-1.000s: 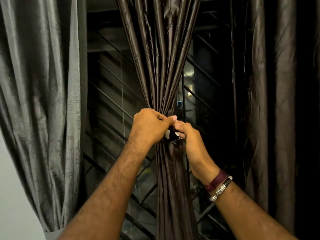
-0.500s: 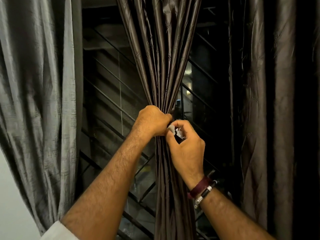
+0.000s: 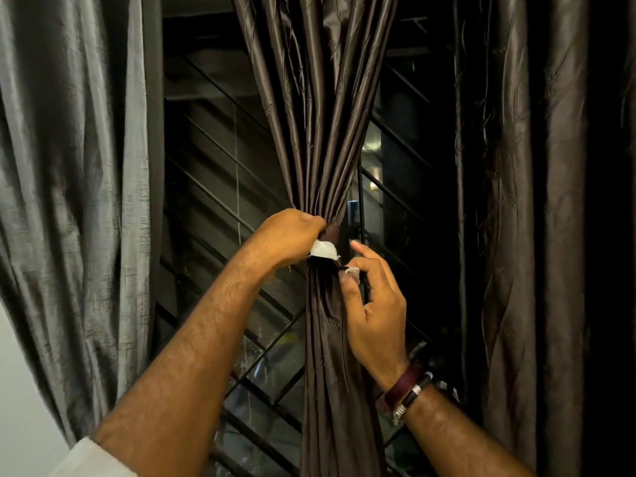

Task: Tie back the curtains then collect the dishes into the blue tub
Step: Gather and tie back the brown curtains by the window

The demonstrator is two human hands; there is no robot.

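Observation:
A dark brown curtain (image 3: 323, 115) hangs in the middle, gathered into a narrow bundle at hand height. My left hand (image 3: 287, 235) grips the bundle from the left and holds one white end of the tie-back (image 3: 323, 250) against it. Just right and a little lower, my right hand (image 3: 373, 304) pinches the other small white end (image 3: 352, 271) between thumb and index finger, with the other fingers spread. The band itself is mostly hidden behind the fabric. No dishes or blue tub are in view.
A grey curtain (image 3: 72, 187) hangs at the left and another dark curtain (image 3: 526, 208) at the right. Behind them is a dark window with a slanted metal grille (image 3: 220, 201). A white wall (image 3: 20, 401) shows at the lower left.
My right hand has dropped lower and drawn away from the left, so the two white tie ends are now apart. The left hand keeps its grip on the bundle.

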